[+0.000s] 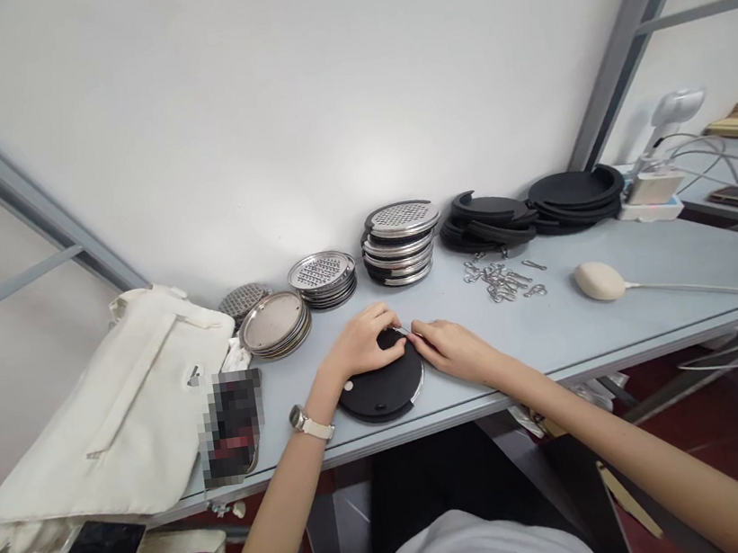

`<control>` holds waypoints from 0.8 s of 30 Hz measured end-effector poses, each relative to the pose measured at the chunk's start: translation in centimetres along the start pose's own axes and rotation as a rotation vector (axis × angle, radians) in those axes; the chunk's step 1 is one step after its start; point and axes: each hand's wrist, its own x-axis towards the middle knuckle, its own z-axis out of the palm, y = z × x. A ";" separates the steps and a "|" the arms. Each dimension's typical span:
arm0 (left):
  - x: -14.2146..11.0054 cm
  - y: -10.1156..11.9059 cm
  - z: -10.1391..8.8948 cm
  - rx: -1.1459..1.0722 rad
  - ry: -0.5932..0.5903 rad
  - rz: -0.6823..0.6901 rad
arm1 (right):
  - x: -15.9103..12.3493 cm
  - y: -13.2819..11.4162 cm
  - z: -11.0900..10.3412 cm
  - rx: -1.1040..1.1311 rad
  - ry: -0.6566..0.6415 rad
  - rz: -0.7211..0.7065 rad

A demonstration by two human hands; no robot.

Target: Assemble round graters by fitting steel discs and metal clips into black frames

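Note:
A round black disc (384, 392) with a silver edge lies near the front edge of the table. My left hand (365, 342) rests over its upper left part, fingers curled at the far rim and thumb across the top. At the disc's upper right, my right hand (452, 349) pinches a small metal clip (403, 331) against the rim. The clip's far end meets the left fingertips, and its exact fit there is too small to make out. Loose metal clips (498, 279) lie in a pile farther back on the right.
Along the wall stand stacked metal grater discs (322, 272), plain metal discs (275, 323), a taller stack (401, 240) and black rings (576, 197). A white bag (134, 407) and a phone (235, 425) lie left. A cream corded object (599, 281) sits right on the table (668, 273).

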 end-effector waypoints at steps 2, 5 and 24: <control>0.0 -0.1 0.0 -0.047 0.012 -0.013 | 0.0 0.0 0.0 -0.009 0.001 0.008; 0.0 -0.2 0.1 -0.114 0.024 -0.040 | 0.0 0.0 0.0 -0.008 0.000 0.013; 0.0 -0.8 0.6 -0.142 0.002 -0.075 | 0.0 0.1 0.1 0.004 0.005 0.007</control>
